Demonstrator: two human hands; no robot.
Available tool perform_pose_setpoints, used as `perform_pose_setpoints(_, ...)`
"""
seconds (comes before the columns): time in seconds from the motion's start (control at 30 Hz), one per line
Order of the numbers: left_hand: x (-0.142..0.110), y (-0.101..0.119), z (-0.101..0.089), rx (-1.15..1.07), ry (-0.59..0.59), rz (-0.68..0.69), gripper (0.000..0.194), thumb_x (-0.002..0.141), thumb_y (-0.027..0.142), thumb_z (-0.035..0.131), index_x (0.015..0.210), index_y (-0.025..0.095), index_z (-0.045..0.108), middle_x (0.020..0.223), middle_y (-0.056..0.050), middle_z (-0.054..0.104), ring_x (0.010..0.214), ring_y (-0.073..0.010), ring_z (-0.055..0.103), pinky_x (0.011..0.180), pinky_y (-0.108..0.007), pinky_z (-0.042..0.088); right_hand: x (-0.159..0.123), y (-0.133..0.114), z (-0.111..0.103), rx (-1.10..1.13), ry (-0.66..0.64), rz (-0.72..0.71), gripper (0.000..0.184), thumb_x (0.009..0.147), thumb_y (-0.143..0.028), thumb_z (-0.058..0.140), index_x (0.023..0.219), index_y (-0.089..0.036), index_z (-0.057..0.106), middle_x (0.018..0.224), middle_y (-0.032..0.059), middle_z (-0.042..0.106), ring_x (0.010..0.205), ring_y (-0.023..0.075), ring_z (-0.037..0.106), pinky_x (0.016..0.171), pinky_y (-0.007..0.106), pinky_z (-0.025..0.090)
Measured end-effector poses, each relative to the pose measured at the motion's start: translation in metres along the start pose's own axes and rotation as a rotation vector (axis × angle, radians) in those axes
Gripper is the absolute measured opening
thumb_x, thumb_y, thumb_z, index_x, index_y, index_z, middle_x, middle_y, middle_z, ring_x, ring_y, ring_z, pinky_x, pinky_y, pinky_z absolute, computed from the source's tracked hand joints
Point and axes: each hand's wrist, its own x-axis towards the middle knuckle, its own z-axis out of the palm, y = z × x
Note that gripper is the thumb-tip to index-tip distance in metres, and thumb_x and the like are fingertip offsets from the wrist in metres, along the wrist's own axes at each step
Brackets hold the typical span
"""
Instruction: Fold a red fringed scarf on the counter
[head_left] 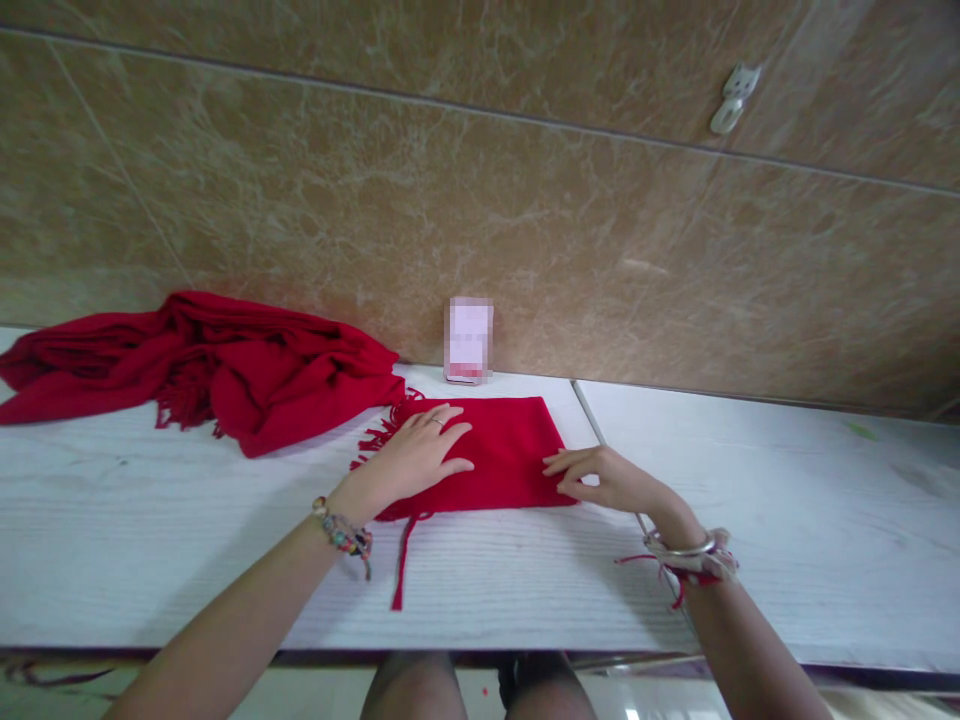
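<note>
A red fringed scarf (510,440) lies folded into a flat rectangle on the white table, its fringe at the left end. One red strand hangs from its near edge toward me. My left hand (416,450) rests on the left part of the folded cloth, palm down with fingers spread. At the right edge, my right hand (600,478) touches the cloth with its fingertips, the fingers bent and somewhat apart. Whether any cloth is pinched there is hard to see. Another red fringed scarf (277,385) lies crumpled at the left against the wall.
A small pale pink object (469,340), blurred out, stands against the brown marbled wall (525,230). The white table (225,560) has a seam right of the folded scarf. A white cat-shaped hook (736,98) is on the wall. My knees are below the front edge.
</note>
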Motion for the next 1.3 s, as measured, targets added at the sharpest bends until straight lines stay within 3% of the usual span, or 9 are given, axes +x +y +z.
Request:
perform_pose_setpoints(0.07, 0.004, 0.002, 0.015, 0.009, -0.028, -0.018, 0.056, 0.086, 0.047, 0.041, 0.133, 0.017, 0.036, 0.145, -0.014, 0.023, 0.133, -0.0288, 0.018, 0.104, -0.043, 0.023, 0.003, 0.006, 0.006, -0.032, 0.155, 0.028, 0.024, 0.084, -0.021, 0.046, 0.080, -0.018, 0.069, 0.098, 0.0076, 0.069, 0.100, 0.0183, 0.060, 0.091, 0.035, 0.047)
perform_pose_setpoints(0.17, 0.007, -0.001, 0.027, -0.031, -0.142, -0.050, 0.065, 0.086, 0.053, 0.036, 0.139, 0.016, 0.024, 0.148, -0.014, 0.014, 0.135, -0.0276, 0.009, 0.106, -0.045, 0.017, 0.008, 0.017, 0.016, -0.138, 0.322, 0.103, 0.028, 0.083, -0.022, 0.046, 0.103, -0.017, 0.064, 0.113, 0.0102, 0.062, 0.112, 0.0204, 0.053, 0.097, 0.040, 0.042)
perform_pose_setpoints(0.33, 0.008, -0.004, 0.021, -0.074, -0.208, -0.105, 0.072, 0.084, 0.058, 0.035, 0.140, 0.015, 0.020, 0.147, -0.015, 0.009, 0.135, -0.0276, 0.005, 0.107, -0.045, 0.013, 0.006, 0.033, 0.022, -0.193, 0.140, 0.233, 0.044, 0.085, -0.023, 0.042, 0.129, -0.016, 0.045, 0.138, 0.0099, 0.039, 0.127, 0.0205, 0.035, 0.106, 0.040, 0.031)
perform_pose_setpoints(0.43, 0.007, -0.003, 0.019, -0.071, -0.207, -0.115, 0.076, 0.082, 0.059, 0.035, 0.140, 0.013, 0.018, 0.147, -0.016, 0.005, 0.135, -0.0289, 0.002, 0.107, -0.044, 0.013, 0.004, 0.037, 0.018, -0.249, 0.164, 0.293, 0.046, 0.085, -0.015, 0.035, 0.130, -0.014, 0.043, 0.140, 0.0106, 0.036, 0.130, 0.0214, 0.027, 0.107, 0.043, 0.028)
perform_pose_setpoints(0.53, 0.008, -0.003, 0.020, -0.068, -0.196, -0.132, 0.079, 0.082, 0.059, 0.037, 0.140, 0.008, 0.018, 0.147, -0.018, 0.006, 0.135, -0.0295, 0.002, 0.107, -0.043, 0.015, 0.015, 0.026, 0.016, -0.314, 0.273, 0.284, 0.046, 0.085, -0.014, 0.033, 0.129, -0.012, 0.043, 0.139, 0.0131, 0.037, 0.131, 0.0227, 0.025, 0.106, 0.046, 0.028)
perform_pose_setpoints(0.63, 0.009, -0.007, 0.023, -0.056, -0.138, -0.158, 0.068, 0.087, 0.050, 0.030, 0.138, 0.006, 0.023, 0.146, -0.018, 0.010, 0.135, -0.0290, 0.005, 0.107, -0.043, 0.017, 0.043, -0.001, 0.025, -0.370, 0.323, 0.220, 0.044, 0.087, -0.020, 0.034, 0.129, -0.011, 0.044, 0.137, 0.0146, 0.040, 0.130, 0.0237, 0.029, 0.105, 0.047, 0.029)
perform_pose_setpoints(0.83, 0.012, -0.016, 0.031, -0.041, -0.094, -0.229, 0.057, 0.089, 0.036, 0.027, 0.138, 0.006, 0.023, 0.147, -0.016, 0.014, 0.135, -0.0273, 0.008, 0.107, -0.044, 0.020, 0.099, -0.037, 0.061, -0.473, 0.175, 0.243, 0.047, 0.089, -0.028, 0.037, 0.132, -0.009, 0.038, 0.139, 0.0154, 0.036, 0.130, 0.0269, 0.028, 0.103, 0.050, 0.029)
perform_pose_setpoints(1.0, 0.012, -0.017, 0.035, -0.047, -0.096, -0.225, 0.058, 0.088, 0.037, 0.027, 0.138, 0.008, 0.025, 0.147, -0.015, 0.014, 0.135, -0.0283, 0.010, 0.106, -0.046, 0.021, 0.099, -0.014, 0.061, -0.553, 0.161, 0.281, 0.045, 0.091, -0.030, 0.034, 0.132, -0.012, 0.039, 0.140, 0.0137, 0.035, 0.130, 0.0261, 0.028, 0.103, 0.051, 0.026)
perform_pose_setpoints(1.3, 0.012, -0.014, 0.033, -0.033, -0.079, -0.228, 0.058, 0.088, 0.038, 0.030, 0.137, 0.007, 0.027, 0.146, -0.016, 0.018, 0.135, -0.0282, 0.012, 0.106, -0.046, 0.021, 0.059, 0.039, 0.029, -0.603, 0.186, 0.656, 0.043, 0.090, -0.022, 0.033, 0.131, -0.016, 0.040, 0.136, 0.0148, 0.040, 0.124, 0.0300, 0.038, 0.094, 0.056, 0.036)
